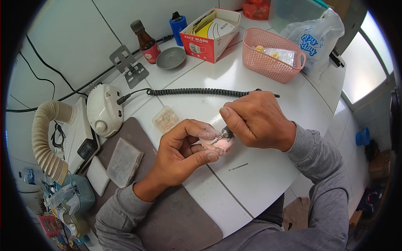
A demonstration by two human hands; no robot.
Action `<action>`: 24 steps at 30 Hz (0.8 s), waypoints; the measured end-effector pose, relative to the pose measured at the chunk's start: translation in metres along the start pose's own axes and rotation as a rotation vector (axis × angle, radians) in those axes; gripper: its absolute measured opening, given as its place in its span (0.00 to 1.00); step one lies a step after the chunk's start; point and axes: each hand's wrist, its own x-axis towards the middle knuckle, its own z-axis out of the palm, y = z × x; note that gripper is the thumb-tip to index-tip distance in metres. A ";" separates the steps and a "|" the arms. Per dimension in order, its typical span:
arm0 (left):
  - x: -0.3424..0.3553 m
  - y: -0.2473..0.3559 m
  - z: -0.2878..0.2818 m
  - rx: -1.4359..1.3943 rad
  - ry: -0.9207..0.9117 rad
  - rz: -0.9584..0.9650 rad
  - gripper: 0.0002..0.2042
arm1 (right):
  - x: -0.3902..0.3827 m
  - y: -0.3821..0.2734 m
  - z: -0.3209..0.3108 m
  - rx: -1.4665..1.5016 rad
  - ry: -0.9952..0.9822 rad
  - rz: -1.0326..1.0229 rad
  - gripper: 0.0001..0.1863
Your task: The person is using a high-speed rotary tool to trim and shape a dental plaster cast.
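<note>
My left hand (180,150) holds a small pink moulded piece (222,144), dusted with pale powder, between thumb and fingers. My right hand (255,119) grips a metal rotary handpiece (227,131), its thin bit touching the pink piece. A coiled black cord (197,92) runs from a white motor unit (102,109) to beneath my right hand. A loose thin metal bit (238,167) lies on the white tiled table (222,205) below my hands. A small clear box of pale bits (165,119) sits left of them.
A pink basket (272,69), mask box (197,50), grey dish (171,54), brown bottle (147,46) and metal stand (127,67) stand at the back. Left are a hosed suction unit (77,146), dark mat (180,217), flat boxes (124,161) and a blue basket (81,196).
</note>
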 end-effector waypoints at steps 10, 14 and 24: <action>-0.001 0.002 0.004 -0.036 0.036 -0.036 0.17 | 0.000 0.000 -0.001 -0.003 -0.010 -0.002 0.22; -0.001 0.001 0.003 -0.030 0.037 -0.030 0.17 | 0.000 0.001 0.000 0.012 0.003 -0.009 0.22; -0.001 0.001 0.002 -0.023 0.027 -0.026 0.17 | -0.001 0.000 0.000 0.000 -0.007 -0.004 0.23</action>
